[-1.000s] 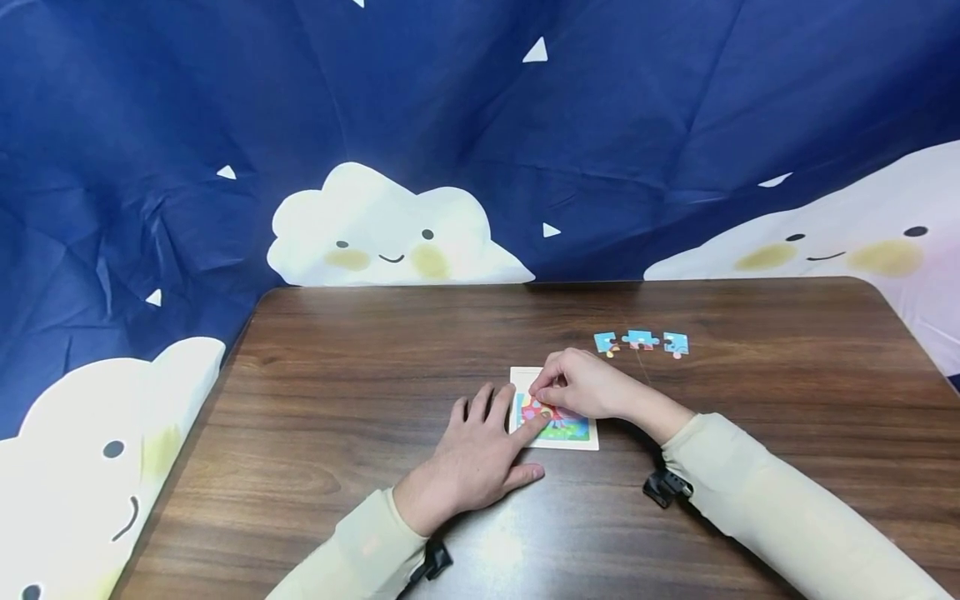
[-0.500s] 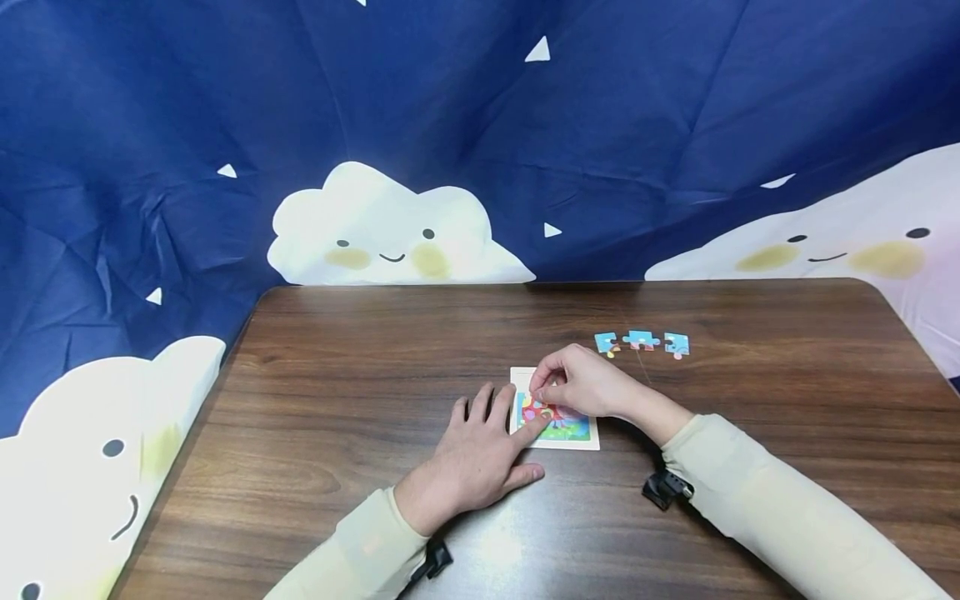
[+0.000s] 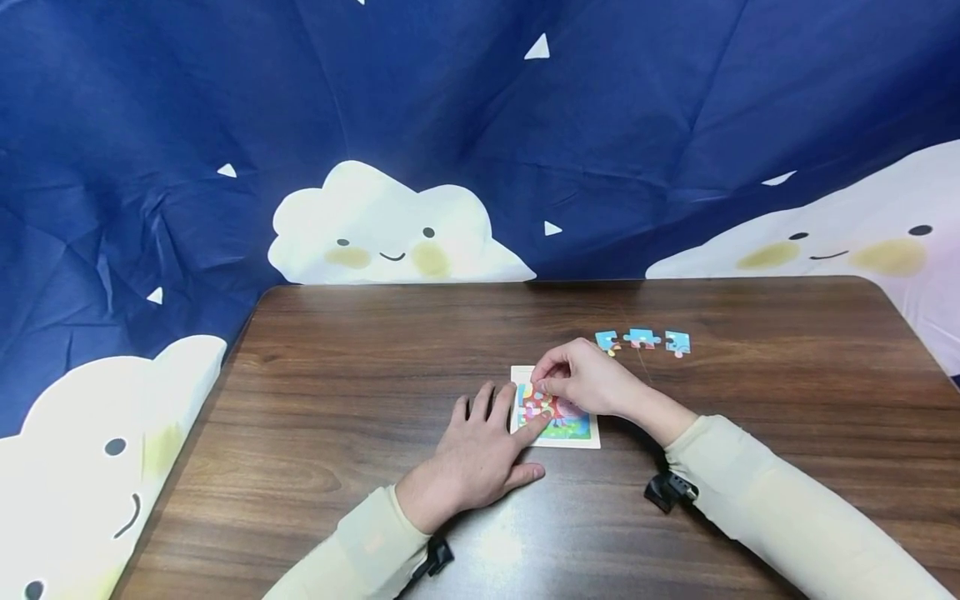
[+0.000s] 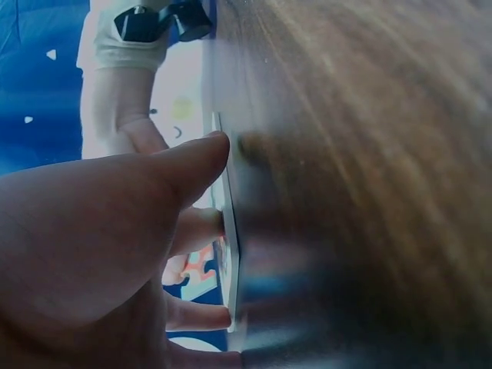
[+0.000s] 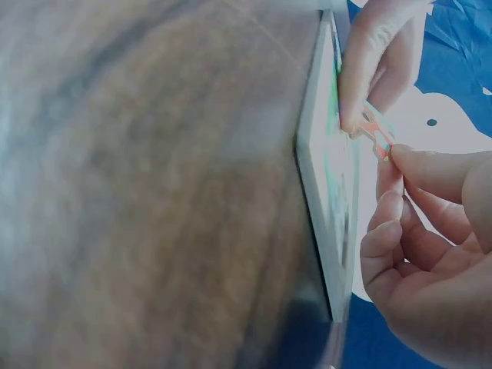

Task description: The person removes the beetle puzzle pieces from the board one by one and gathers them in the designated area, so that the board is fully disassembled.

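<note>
A small jigsaw puzzle in a pale tray (image 3: 558,443) lies on the table, its picture red, blue and green. My left hand (image 3: 476,458) lies beside and over the tray's left side with fingers spread; its index finger (image 5: 355,96) presses on the puzzle. My right hand (image 3: 588,379) is above the tray's upper part, pinching a red and blue puzzle piece (image 5: 378,134) between thumb and fingertip. That piece stands tilted up from the tray in both wrist views, and shows as a red-and-white notched piece (image 4: 200,273) in the left one. The right hand covers the tray's upper right.
Three loose puzzle pieces lie in a row behind the right hand: a left one (image 3: 606,341), a middle one (image 3: 641,337) and a right one (image 3: 678,342). The brown wooden table (image 3: 360,367) ends at a blue curtain (image 3: 420,100) with cloud prints.
My right hand has risen a little and shifted slightly toward the back with the pinched puzzle piece, and more of the picture shows under it. The left hand stays put.
</note>
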The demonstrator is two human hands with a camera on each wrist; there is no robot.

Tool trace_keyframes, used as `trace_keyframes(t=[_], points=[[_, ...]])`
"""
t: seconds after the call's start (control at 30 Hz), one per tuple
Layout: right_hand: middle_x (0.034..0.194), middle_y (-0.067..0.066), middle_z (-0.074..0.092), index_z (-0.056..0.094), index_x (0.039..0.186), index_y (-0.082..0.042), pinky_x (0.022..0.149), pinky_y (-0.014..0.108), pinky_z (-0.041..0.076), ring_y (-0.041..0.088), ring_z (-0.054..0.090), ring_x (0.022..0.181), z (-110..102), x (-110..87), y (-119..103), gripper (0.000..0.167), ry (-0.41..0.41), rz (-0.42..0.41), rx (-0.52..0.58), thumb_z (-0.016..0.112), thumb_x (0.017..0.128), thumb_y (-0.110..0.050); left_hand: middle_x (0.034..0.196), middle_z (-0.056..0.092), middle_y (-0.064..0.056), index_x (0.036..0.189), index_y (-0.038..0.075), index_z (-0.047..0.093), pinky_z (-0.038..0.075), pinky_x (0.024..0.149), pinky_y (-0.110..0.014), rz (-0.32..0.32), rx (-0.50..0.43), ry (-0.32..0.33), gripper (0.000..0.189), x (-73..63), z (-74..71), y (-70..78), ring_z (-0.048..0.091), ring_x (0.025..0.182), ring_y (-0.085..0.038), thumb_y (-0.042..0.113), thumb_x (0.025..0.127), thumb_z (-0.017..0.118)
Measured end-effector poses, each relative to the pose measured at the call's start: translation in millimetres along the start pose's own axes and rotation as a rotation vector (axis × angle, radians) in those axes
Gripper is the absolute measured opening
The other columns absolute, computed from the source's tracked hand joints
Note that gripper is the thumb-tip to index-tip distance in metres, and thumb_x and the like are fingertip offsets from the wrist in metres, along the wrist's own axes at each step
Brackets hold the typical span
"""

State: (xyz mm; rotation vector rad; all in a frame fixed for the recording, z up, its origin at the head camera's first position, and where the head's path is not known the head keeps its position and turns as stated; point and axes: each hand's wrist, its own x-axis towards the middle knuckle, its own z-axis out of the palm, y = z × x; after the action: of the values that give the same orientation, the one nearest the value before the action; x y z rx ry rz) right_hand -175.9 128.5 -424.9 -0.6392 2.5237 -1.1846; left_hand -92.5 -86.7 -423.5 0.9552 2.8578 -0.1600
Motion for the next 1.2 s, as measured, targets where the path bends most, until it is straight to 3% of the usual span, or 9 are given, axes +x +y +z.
trace_keyframes(t=[0.37, 0.77, 1.2], points=[[0.086, 0.000, 0.074, 0.081, 0.101, -0.009, 0.071, 0.024, 0.049, 0.014, 0.061, 0.079, -26.0, -19.7, 5.5, 0.006, 0.041, 0.045, 0.006, 0.075, 0.100, -0.010, 0.165, 0.040, -0.018, 0.163, 0.044, 0.045, 0.043, 0.114, -0.061, -0.008, -0.036, -0.016, 0.064, -0.3, -0.3, 0.5, 0.042, 0.152, -0.042, 0.066, 0.104, 0.056], [0.089, 0.001, 0.076, 0.081, 0.100, -0.009, 0.072, 0.022, 0.050, 0.008, 0.062, 0.079, -58.8, -46.0, 30.6, 0.007, 0.113, 0.093, -0.021, 0.075, 0.098, -0.006, 0.166, 0.039, -0.018, 0.164, 0.044, 0.045, 0.042, 0.114, -0.062, -0.010, -0.058, -0.037, 0.064, 0.9, -0.8, 1.2, 0.041, 0.153, -0.042, 0.065, 0.105, 0.055], [0.083, -0.004, 0.072, 0.078, 0.092, -0.009, 0.074, 0.022, 0.047, 0.005, 0.059, 0.077, -66.3, -45.8, 51.1, 0.012, 0.126, 0.075, -0.152, 0.072, 0.095, 0.000, 0.164, 0.041, -0.019, 0.163, 0.043, 0.046, 0.044, 0.113, -0.062, 0.002, -0.047, -0.005, 0.063, 1.0, 0.6, 0.5, 0.043, 0.151, -0.043, 0.064, 0.104, 0.056]])
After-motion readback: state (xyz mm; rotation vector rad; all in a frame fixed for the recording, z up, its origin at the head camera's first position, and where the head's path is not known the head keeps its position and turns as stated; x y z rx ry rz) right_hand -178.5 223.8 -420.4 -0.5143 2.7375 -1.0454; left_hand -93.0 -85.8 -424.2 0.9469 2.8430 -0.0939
